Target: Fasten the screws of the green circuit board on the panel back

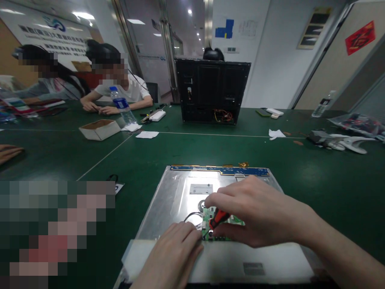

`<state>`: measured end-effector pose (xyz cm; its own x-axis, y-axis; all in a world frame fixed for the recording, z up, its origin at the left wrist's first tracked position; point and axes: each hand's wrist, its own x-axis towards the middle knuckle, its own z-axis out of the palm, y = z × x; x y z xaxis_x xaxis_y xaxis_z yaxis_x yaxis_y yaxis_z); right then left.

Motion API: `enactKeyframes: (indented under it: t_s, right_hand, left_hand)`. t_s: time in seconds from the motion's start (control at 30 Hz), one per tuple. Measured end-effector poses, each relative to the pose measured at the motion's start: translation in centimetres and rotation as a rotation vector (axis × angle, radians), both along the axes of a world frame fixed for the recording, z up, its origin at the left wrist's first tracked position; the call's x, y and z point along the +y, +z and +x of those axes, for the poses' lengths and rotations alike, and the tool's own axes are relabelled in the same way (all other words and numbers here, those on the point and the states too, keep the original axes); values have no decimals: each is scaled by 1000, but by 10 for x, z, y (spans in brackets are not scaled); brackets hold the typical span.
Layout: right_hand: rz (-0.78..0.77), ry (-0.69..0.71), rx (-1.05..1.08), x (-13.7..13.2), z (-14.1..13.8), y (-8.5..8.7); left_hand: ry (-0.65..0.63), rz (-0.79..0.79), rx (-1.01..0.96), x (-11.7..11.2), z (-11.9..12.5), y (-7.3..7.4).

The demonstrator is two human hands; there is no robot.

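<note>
A silvery flat display panel (162, 204) lies in front of me with a green circuit board (206, 214) on it. My right hand (255, 212) is closed around a red and black screwdriver (220, 218), whose tip slants down toward the board's lower left corner. At that same corner, the fingertips of my left hand (176, 249) are drawn together beside thin wires (194, 215); what they pinch, if anything, is hidden. A narrow blue circuit strip (198, 169) runs along the panel's far edge. My right hand covers much of the green board.
On the green table (180, 150), a black display housing (210, 92) stands upright, a person behind it. Two people sit at the left back near an open box (100, 129) and a water bottle (122, 105). Grey-white tools (339, 141) lie right. Another person's hand (10, 153) rests far left.
</note>
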<state>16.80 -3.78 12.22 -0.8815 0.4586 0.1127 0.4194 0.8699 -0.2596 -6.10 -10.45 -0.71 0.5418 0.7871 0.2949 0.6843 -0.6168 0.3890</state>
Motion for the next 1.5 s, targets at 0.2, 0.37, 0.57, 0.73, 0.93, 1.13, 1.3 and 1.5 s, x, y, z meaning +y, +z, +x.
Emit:
enactKeyframes:
  t_s: [0.2, 0.37, 0.57, 0.73, 0.93, 1.13, 1.3, 1.5]
  right_hand:
    - [-12, 21, 8, -2, 3, 2]
    - [43, 5, -4, -2, 1, 1]
    - [28, 22, -12, -2, 1, 1]
    - [21, 37, 10, -4, 2, 3]
    - [129, 18, 6, -3, -1, 0]
    - [111, 32, -4, -3, -1, 0]
    - [36, 43, 18, -5, 0, 3]
    - [98, -18, -9, -1, -2, -3]
  left_hand:
    - [-2, 21, 0, 0, 2, 2]
    - [1, 32, 10, 1, 1, 1]
    - [-2, 11, 2, 2, 1, 0]
    - [7, -13, 6, 2, 3, 4]
    - [12, -6, 4, 1, 3, 5]
    - [10, -21, 2, 0, 1, 4]
    - [13, -39, 12, 1, 1, 5]
    - [0, -22, 1, 1, 1, 3]
